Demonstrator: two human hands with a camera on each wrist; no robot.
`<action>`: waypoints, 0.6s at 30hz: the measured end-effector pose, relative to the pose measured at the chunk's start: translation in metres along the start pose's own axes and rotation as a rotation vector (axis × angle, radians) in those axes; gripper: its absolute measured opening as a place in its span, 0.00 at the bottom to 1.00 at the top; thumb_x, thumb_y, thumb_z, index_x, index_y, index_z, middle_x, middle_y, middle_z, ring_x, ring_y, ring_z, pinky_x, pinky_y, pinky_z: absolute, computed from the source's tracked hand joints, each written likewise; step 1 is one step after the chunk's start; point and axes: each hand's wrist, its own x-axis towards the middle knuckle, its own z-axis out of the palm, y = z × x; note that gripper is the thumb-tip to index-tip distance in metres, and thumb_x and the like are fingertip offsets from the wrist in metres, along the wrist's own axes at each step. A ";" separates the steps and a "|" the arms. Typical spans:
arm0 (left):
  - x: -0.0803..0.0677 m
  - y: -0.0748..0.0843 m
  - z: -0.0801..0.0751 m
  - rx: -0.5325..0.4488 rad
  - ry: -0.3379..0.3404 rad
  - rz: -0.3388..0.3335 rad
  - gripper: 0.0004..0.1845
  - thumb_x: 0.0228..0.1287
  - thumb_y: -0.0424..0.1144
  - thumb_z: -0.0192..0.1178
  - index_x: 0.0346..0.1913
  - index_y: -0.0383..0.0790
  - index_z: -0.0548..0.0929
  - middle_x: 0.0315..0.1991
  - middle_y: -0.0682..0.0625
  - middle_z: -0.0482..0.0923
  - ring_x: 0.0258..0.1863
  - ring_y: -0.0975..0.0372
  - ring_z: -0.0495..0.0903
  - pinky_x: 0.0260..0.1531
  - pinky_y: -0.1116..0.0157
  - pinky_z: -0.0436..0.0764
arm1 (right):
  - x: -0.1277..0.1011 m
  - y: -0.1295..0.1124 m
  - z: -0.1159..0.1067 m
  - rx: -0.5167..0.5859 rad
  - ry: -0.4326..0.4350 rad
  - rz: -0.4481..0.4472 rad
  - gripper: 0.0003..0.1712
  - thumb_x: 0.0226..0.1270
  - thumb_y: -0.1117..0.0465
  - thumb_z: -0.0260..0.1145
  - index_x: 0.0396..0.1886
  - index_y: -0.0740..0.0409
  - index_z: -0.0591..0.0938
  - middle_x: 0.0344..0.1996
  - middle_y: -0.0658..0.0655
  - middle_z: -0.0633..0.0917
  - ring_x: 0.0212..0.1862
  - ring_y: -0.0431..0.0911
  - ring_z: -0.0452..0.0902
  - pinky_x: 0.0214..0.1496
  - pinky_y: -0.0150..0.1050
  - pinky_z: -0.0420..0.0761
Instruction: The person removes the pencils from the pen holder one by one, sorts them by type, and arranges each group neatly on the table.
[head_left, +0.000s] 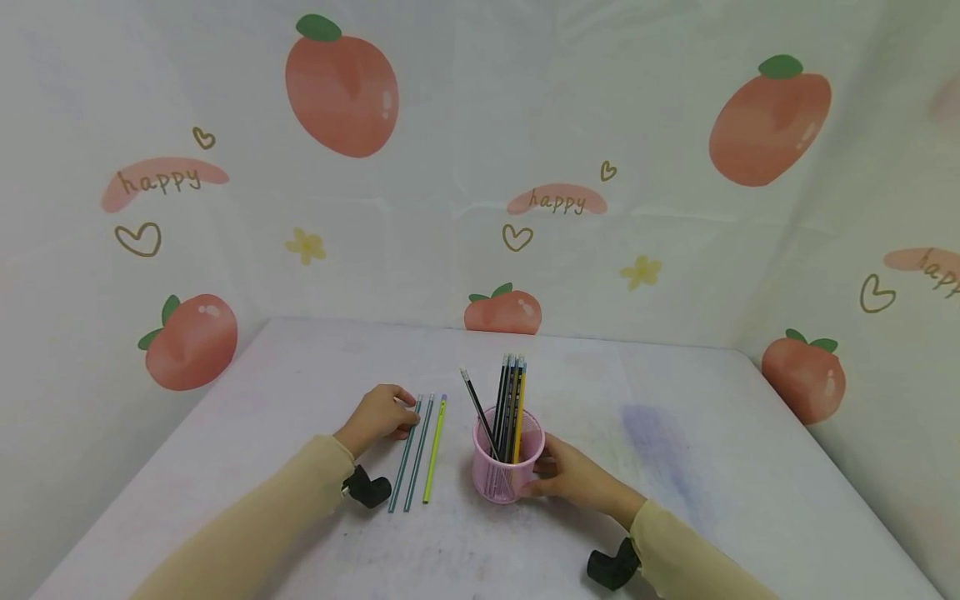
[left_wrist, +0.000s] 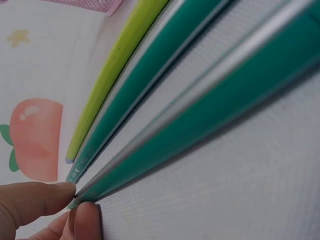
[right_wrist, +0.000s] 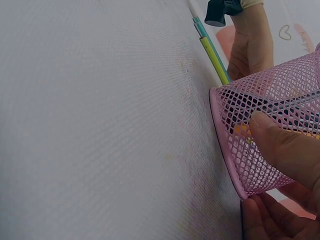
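Note:
My left hand (head_left: 378, 412) pinches the far end of a teal pencil (head_left: 404, 461), the leftmost of three lying in a row on the table. In the left wrist view, thumb and finger (left_wrist: 88, 220) meet around its tip. Beside it lie a second teal pencil (head_left: 417, 461) and a yellow-green pencil (head_left: 433, 458). My right hand (head_left: 581, 477) holds the right side of a pink mesh pencil cup (head_left: 480, 479), which stands upright. Several dark pencils and a yellow pencil (head_left: 521, 400) stand in the cup; one black pencil (head_left: 472, 390) leans left over the rim.
A white cloth covers the table (head_left: 555, 558), with a faint purple smudge (head_left: 660, 454) to the right. Behind rises a white backdrop (head_left: 427, 208) printed with peaches and hearts. A black wrist device (head_left: 367, 487) sits at the left cuff, another (head_left: 613, 567) at the right.

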 end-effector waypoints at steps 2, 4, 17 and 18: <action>-0.001 0.001 0.000 -0.004 0.000 0.000 0.17 0.57 0.32 0.67 0.50 0.31 0.79 0.34 0.44 0.81 0.23 0.64 0.79 0.24 0.71 0.82 | 0.000 0.001 0.000 0.005 -0.003 -0.009 0.49 0.54 0.59 0.76 0.71 0.68 0.60 0.65 0.67 0.71 0.63 0.62 0.71 0.65 0.56 0.71; -0.002 0.001 -0.001 -0.004 -0.002 0.003 0.18 0.57 0.32 0.67 0.50 0.30 0.79 0.35 0.44 0.81 0.23 0.64 0.79 0.25 0.70 0.82 | 0.001 0.002 0.000 0.009 -0.004 -0.018 0.49 0.54 0.60 0.76 0.70 0.69 0.60 0.65 0.68 0.71 0.63 0.62 0.72 0.65 0.56 0.71; 0.003 -0.002 -0.003 -0.023 -0.023 -0.007 0.17 0.59 0.32 0.65 0.50 0.30 0.79 0.36 0.43 0.80 0.25 0.63 0.79 0.25 0.70 0.83 | 0.000 0.001 0.000 -0.017 0.007 -0.015 0.50 0.53 0.59 0.76 0.71 0.68 0.60 0.65 0.67 0.71 0.63 0.62 0.71 0.65 0.55 0.71; 0.003 -0.002 -0.004 -0.032 -0.024 -0.005 0.17 0.59 0.32 0.65 0.50 0.30 0.79 0.35 0.43 0.80 0.24 0.63 0.79 0.25 0.70 0.82 | 0.000 0.001 0.000 -0.018 0.006 -0.018 0.50 0.53 0.59 0.76 0.71 0.68 0.60 0.65 0.68 0.71 0.63 0.62 0.71 0.65 0.56 0.71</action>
